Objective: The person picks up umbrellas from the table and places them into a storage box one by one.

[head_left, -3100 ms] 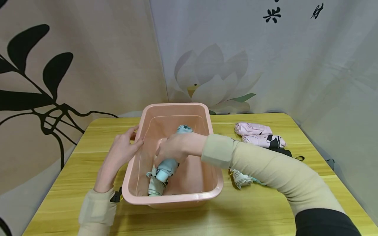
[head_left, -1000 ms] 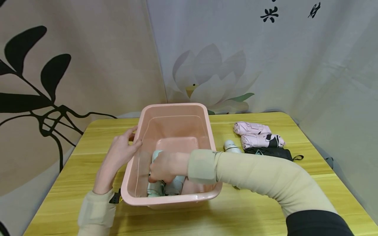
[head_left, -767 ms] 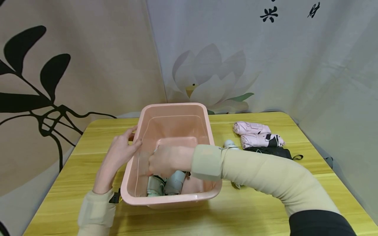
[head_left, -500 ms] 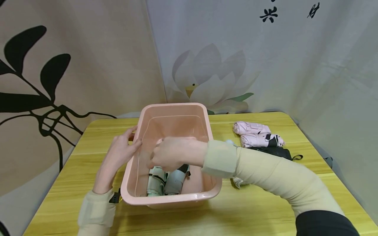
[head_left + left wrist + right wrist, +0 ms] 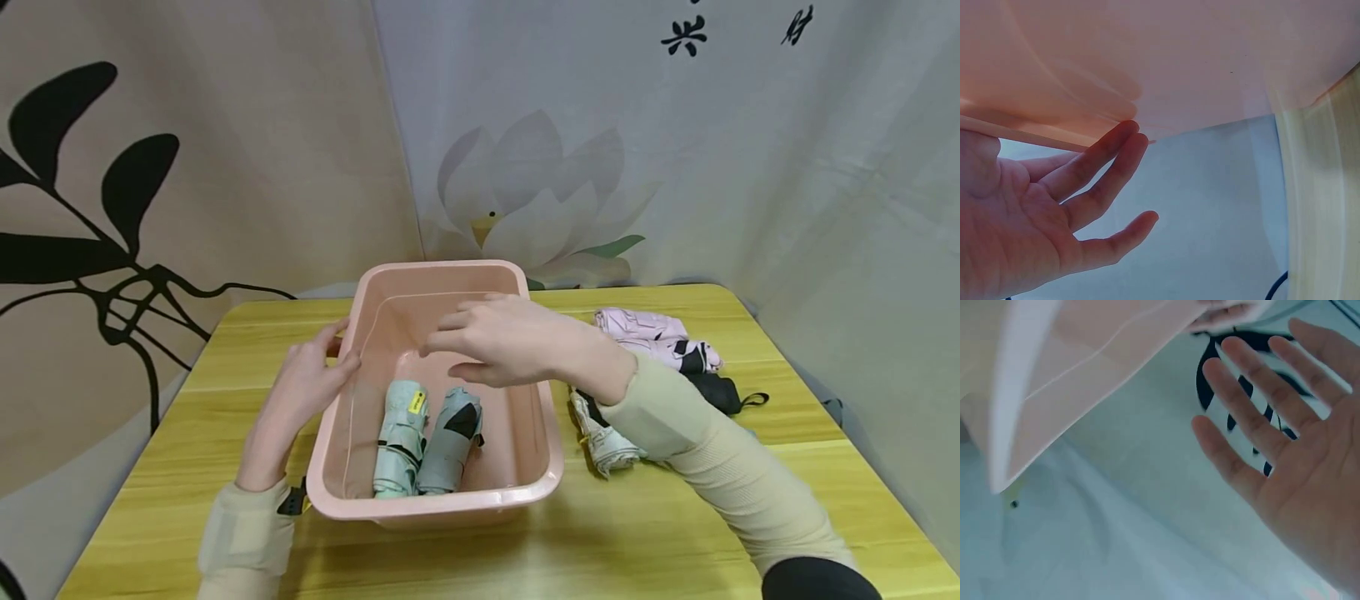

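Note:
My left hand point(image 5: 315, 379) grips the left rim of a pink plastic basin point(image 5: 435, 502), thumb over the edge and fingers against the outer wall. In the left wrist view, fingertips of the left hand point(image 5: 1079, 194) touch that wall. My right hand point(image 5: 517, 340) hovers over the basin's right side with fingers spread, holding nothing; the right wrist view shows the open palm of the right hand point(image 5: 1291, 431). Two folded umbrellas lie side by side in the basin: a pale green umbrella point(image 5: 400, 437) with a yellow tag and a grey-blue umbrella point(image 5: 450, 450).
On the wooden table point(image 5: 600, 542), right of the basin, lie a folded pink umbrella point(image 5: 637, 322), a pink-and-black umbrella point(image 5: 693, 357), a black one point(image 5: 720, 392) and a whitish one point(image 5: 611, 446), partly behind the right arm. A printed curtain point(image 5: 562, 167) hangs behind.
My right hand has put down the umbrella it gripped, then lifted up and right from inside the basin with fingers opened. The left hand stays on the rim.

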Demonstrator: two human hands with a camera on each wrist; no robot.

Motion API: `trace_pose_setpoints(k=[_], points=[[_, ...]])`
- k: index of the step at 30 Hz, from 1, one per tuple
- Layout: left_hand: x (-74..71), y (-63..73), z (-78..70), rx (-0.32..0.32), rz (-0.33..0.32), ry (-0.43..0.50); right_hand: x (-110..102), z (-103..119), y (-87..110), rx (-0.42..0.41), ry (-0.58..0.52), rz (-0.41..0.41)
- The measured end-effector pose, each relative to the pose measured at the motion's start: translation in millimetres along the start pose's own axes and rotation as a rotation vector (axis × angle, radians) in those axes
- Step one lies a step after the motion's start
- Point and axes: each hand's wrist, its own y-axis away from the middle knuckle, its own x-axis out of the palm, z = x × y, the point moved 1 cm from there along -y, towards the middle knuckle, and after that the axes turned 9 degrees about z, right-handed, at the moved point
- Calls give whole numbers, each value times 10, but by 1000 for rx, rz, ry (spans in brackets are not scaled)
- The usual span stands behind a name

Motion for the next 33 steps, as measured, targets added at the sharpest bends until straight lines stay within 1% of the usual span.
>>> trace_pose_setpoints(k=[3,5,7,9,12,14,16,20,24,27,30,33], points=[[5,-3,7,0,1,8,59,-106,156,27,-59,-104],[4,-6,10,-3,2,11,119,-172,253,74,-86,-164],[2,-10,7,-1,5,13,192,-232,347,150,-112,-214],[1,-12,6,-1,8,18,274,-283,437,252,-154,-243],[1,-14,10,-2,10,22,418,-344,542,398,-244,-268],[2,-12,16,-7,10,22,529,-377,591,476,-293,-283],[2,-14,16,-8,10,21,653,-406,629,541,-316,-294],[2,-17,8,-9,12,23,924,-456,689,634,-327,-311],[-2,-10,6,-13,11,29,1189,-485,719,711,-328,-303],[-2,-8,4,-14,11,34,1371,-494,737,772,-312,-273],[1,-9,3,-14,10,35,1537,-490,763,833,-300,-227],[3,-7,6,-14,7,27,1665,-470,800,897,-320,-172]])
